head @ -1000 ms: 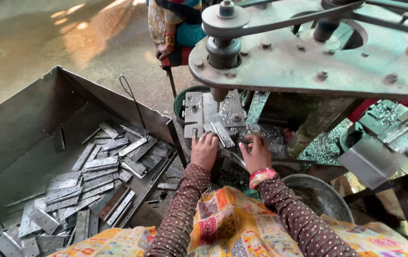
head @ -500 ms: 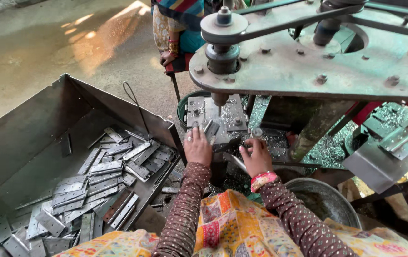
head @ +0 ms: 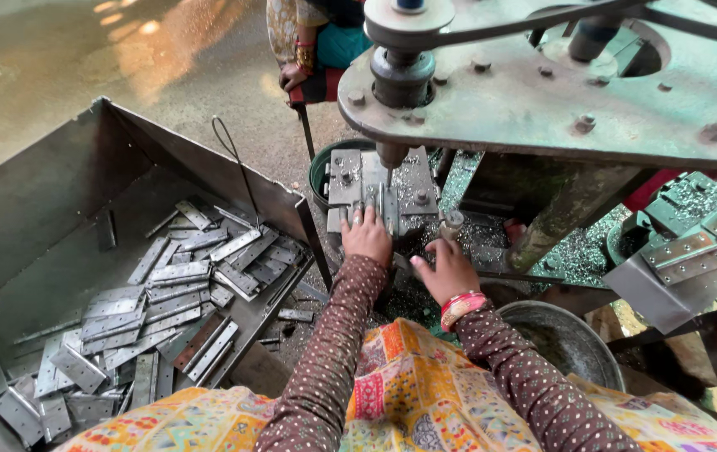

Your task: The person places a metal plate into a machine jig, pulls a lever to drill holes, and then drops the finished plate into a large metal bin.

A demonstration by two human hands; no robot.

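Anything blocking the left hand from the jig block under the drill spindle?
No. The left hand already rests on the near edge of the metal jig block; nothing visible lies between them. The right hand sits beside it, lower right, clear.

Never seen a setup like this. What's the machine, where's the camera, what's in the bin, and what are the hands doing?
There is one view, from a camera worn on the person's head, looking down past patterned sleeves at their own two hands. Overhead is a heavy green machine head with a belt and pulley driving a spindle, much like a drill press. Below it sits a metal fixture block. The left hand rests flat on that block, fingers at a piece under the spindle; whether it has a grip on anything cannot be told. The right hand, with a bangle at the wrist, rests beside it. At the left, a sheet-metal bin holds flat grey metal plates. Another person sits beyond.
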